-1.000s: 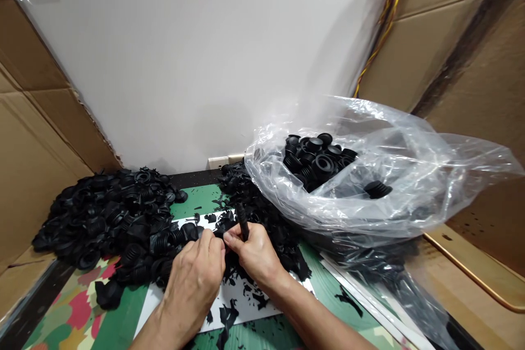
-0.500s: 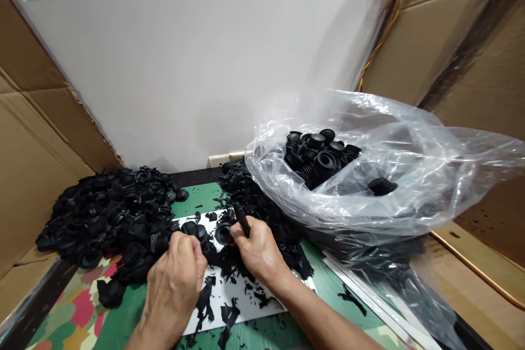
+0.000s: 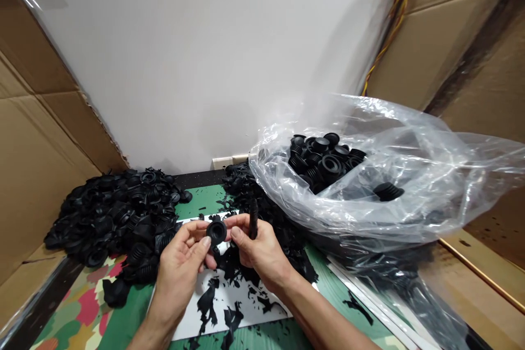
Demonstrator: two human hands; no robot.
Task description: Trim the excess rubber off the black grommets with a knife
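A round black rubber bellows part, its ringed open face towards me, is pinched between the thumb and fingers of my left hand. My right hand has its fingertips at the part's right edge. A dark, stick-like tool stands up out of the right hand's grip; its working end is hidden. Below both hands lies a white board strewn with black rubber scraps.
A heap of black rubber parts lies on the left. Black trimmings are piled behind my right hand. On the right, a clear plastic bag holds several bellows parts. Cardboard walls flank the green table surface.
My hands have come together, and the round part now sits in my left fingers. The tool in my right hand has swung more upright. The view has shifted slightly.
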